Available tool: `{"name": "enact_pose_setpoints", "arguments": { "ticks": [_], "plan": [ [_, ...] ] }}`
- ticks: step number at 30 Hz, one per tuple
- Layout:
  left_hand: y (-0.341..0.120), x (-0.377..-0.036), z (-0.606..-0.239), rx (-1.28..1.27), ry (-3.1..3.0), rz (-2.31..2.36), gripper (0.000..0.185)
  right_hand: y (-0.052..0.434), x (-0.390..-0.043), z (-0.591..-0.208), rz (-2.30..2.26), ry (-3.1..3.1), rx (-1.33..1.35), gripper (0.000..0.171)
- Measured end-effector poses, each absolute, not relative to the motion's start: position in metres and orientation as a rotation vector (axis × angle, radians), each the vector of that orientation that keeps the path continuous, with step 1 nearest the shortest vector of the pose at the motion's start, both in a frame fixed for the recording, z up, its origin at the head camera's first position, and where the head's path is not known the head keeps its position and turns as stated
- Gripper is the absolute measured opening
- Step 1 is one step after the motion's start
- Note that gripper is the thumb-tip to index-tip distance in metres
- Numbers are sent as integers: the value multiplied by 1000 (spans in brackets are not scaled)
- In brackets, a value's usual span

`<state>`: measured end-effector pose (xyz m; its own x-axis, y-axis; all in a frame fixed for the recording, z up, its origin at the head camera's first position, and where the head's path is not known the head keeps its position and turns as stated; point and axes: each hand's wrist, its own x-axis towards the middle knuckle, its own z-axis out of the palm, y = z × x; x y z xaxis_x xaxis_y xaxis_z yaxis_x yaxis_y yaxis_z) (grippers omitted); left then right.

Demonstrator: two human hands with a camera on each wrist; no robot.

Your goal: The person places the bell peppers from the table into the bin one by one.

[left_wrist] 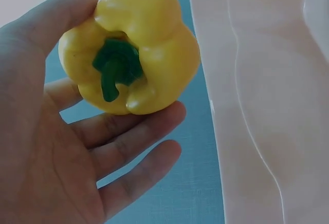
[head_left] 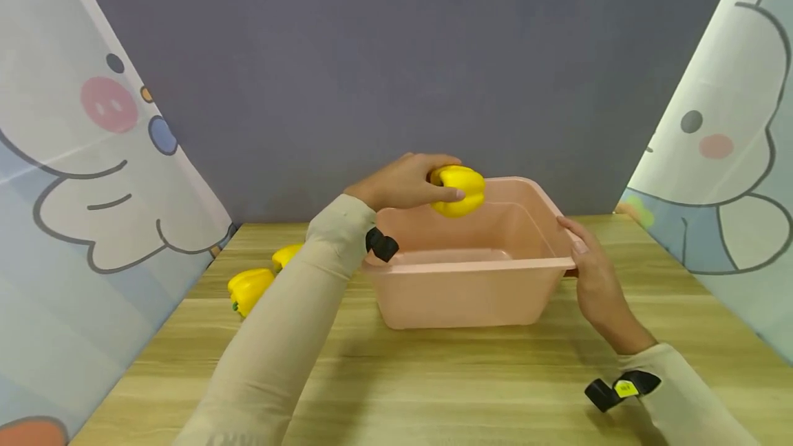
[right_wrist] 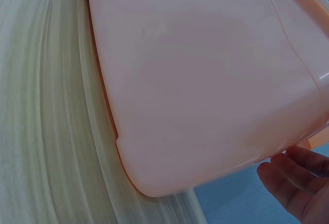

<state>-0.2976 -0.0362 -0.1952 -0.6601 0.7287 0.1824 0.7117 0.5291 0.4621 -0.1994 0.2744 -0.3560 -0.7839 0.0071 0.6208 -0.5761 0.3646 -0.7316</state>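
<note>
L hand (head_left: 405, 183) is gripping a yellow bell pepper (head_left: 458, 190) w/ thumb + fingers curled round it, holding it above the pink plastic tub (head_left: 471, 288), over the tub's back-left part. Wrist view: pepper's green stem (left_wrist: 115, 70) is facing the palm. R hand (head_left: 595, 281) is holding the tub's right rim, fingers wrapped at the edge. Tub is sitting on the wooden table (head_left: 434, 377). 2 more yellow peppers (head_left: 250, 288) are lying on the table left of the tub.
</note>
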Motion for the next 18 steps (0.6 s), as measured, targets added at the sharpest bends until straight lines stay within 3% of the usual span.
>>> {"name": "enact_pose_setpoints", "arguments": {
  "ticks": [18],
  "plan": [
    [-16, -298, -194, 1195, 2725, 615, 61, 274, -200, -354, 1431, -2103, 494, 47]
  ]
}}
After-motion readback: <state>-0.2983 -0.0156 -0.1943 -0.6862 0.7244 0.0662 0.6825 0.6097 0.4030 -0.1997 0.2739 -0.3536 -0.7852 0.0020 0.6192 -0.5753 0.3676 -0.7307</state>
